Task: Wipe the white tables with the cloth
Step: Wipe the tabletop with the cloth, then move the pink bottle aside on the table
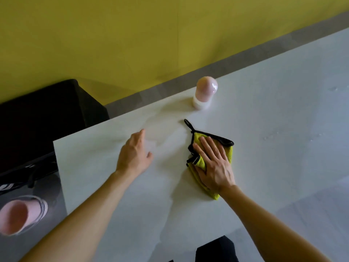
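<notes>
A white table fills most of the view, running from lower left to upper right. On it lies a folded yellow-green cloth with black edging and a black hanging loop. My right hand lies flat on the cloth, palm down, fingers spread and pointing up-left. To the left of the cloth my left hand rests on the bare tabletop with its fingers loosely apart, holding nothing. A faint damp patch shows on the table between and beyond the two hands.
A pink-capped white bottle stands near the far table edge, beyond the cloth. A black chair or box sits off the table's left corner. A pink shoe shows on the grey floor. A yellow wall rises behind.
</notes>
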`<state>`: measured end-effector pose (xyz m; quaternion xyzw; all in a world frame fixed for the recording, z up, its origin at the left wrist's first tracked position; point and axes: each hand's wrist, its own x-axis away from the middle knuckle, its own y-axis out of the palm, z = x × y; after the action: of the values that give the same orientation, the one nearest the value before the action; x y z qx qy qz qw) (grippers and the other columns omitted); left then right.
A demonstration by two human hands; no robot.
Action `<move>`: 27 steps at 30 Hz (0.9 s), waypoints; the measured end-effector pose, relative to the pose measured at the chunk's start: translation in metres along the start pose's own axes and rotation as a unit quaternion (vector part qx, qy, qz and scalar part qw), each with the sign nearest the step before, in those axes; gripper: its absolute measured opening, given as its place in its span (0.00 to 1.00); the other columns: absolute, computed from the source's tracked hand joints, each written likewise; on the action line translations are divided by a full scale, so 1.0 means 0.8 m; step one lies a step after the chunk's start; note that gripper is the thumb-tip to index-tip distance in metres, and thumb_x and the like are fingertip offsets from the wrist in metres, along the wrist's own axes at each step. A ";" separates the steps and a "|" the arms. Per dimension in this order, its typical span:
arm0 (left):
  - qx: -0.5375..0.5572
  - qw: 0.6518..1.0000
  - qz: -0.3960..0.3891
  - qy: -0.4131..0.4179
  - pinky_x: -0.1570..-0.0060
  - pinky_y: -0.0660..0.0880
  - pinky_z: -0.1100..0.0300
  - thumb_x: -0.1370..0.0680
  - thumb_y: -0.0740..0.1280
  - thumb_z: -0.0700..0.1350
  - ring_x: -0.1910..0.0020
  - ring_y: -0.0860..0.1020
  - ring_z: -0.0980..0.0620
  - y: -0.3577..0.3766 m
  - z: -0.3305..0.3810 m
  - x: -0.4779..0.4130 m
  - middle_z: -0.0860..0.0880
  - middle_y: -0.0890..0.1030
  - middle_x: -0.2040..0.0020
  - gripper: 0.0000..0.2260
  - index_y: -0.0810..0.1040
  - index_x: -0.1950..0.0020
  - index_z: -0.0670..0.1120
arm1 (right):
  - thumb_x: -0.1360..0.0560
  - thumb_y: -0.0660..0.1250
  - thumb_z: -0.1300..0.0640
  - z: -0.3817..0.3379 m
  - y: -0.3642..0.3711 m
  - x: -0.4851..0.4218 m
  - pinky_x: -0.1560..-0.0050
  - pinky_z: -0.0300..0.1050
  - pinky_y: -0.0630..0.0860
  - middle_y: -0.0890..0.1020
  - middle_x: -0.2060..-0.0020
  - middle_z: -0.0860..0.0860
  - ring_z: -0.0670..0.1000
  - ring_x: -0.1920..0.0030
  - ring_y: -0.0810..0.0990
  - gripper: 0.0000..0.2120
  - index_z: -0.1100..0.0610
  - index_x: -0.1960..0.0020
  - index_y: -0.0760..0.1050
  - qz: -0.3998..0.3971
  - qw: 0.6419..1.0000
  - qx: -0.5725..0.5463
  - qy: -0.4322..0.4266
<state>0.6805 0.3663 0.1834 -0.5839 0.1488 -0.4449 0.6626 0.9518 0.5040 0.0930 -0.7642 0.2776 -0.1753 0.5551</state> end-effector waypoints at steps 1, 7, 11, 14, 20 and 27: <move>0.032 0.999 0.012 0.028 0.29 0.75 0.46 0.21 0.75 0.50 0.24 0.73 0.39 0.002 0.033 -0.015 0.41 0.71 0.21 0.39 0.61 0.15 0.43 | 0.15 0.67 0.41 0.008 -0.001 0.007 0.15 0.64 0.57 0.57 0.12 0.51 0.56 0.12 0.51 0.35 0.47 0.13 0.60 0.005 1.000 -0.003 0.015; 0.204 0.972 0.107 0.049 0.29 0.74 0.50 0.29 0.83 0.57 0.23 0.73 0.45 0.014 0.192 -0.139 0.47 0.72 0.19 0.50 0.61 0.14 0.49 | 0.14 0.61 0.39 0.038 -0.004 0.030 0.14 0.64 0.55 0.58 0.13 0.53 0.57 0.12 0.51 0.33 0.49 0.13 0.60 0.021 0.999 -0.019 0.037; 0.293 0.940 0.177 0.004 0.36 0.78 0.52 0.32 0.85 0.50 0.33 0.81 0.43 0.020 0.242 -0.176 0.49 0.80 0.27 0.49 0.64 0.16 0.53 | 0.13 0.59 0.38 0.033 -0.001 0.028 0.14 0.64 0.52 0.56 0.12 0.53 0.58 0.12 0.50 0.33 0.49 0.12 0.58 0.017 0.999 -0.016 0.038; 0.318 0.920 0.230 -0.005 0.42 0.81 0.50 0.31 0.83 0.49 0.42 0.84 0.42 0.022 0.241 -0.166 0.50 0.84 0.34 0.41 0.69 0.21 0.51 | 0.14 0.61 0.39 0.037 0.001 0.029 0.13 0.65 0.51 0.55 0.12 0.53 0.58 0.12 0.49 0.35 0.50 0.12 0.57 0.011 0.999 -0.008 0.032; 0.262 0.927 0.264 -0.041 0.47 0.81 0.49 0.29 0.82 0.53 0.44 0.84 0.40 -0.004 0.137 -0.103 0.49 0.84 0.35 0.41 0.65 0.21 0.57 | 0.14 0.61 0.37 0.029 0.002 0.023 0.15 0.69 0.54 0.54 0.12 0.53 0.59 0.12 0.49 0.36 0.48 0.11 0.55 -0.015 1.000 -0.002 0.025; 0.233 0.901 0.319 -0.178 0.45 0.82 0.45 0.28 0.83 0.51 0.40 0.82 0.38 -0.050 -0.022 -0.011 0.49 0.80 0.31 0.38 0.66 0.24 0.56 | 0.16 0.62 0.36 -0.088 0.033 -0.032 0.17 0.71 0.55 0.56 0.12 0.56 0.62 0.12 0.49 0.36 0.49 0.12 0.60 -0.088 0.983 -0.009 -0.163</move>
<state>0.6462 0.3645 0.2119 -0.4032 0.0990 -0.1204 0.9017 0.8852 0.4613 0.0919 -0.8087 0.1168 -0.0944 0.5687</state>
